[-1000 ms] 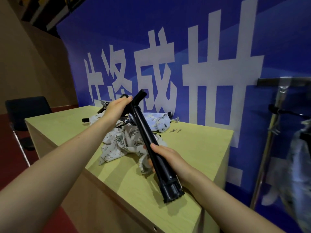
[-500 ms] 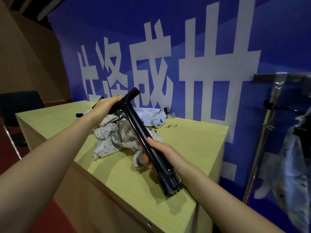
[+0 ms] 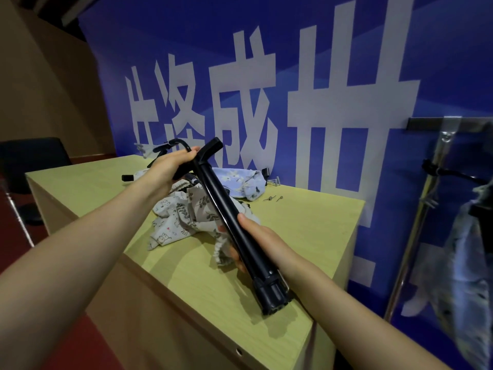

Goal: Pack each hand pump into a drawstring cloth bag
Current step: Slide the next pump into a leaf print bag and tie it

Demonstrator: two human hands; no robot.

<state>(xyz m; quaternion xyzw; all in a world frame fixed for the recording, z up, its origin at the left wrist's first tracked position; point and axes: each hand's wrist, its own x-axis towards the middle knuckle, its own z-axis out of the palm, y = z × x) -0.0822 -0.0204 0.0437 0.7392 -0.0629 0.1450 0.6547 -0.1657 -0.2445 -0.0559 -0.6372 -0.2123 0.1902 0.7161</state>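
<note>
A: Where is the pump (image 3: 229, 222)?
B: Slanted above the table (image 3: 306, 236); right hand (image 3: 262, 240) wraps the barrel, left hand (image 3: 170, 166) grips the handle, over a printed bag (image 3: 181, 217).
A: Any writing?
B: Large white characters on the blue banner (image 3: 266, 62); unreadable here.

Both hands grip black hand pump (image 3: 229, 222) tilted above cloth bag (image 3: 184, 217) on table (image 3: 306, 236).

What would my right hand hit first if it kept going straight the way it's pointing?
Probably the patterned cloth bag just past the fingertips of your right hand, which grips the black pump. Depth is hard to judge; the hand may pass above it.
</note>
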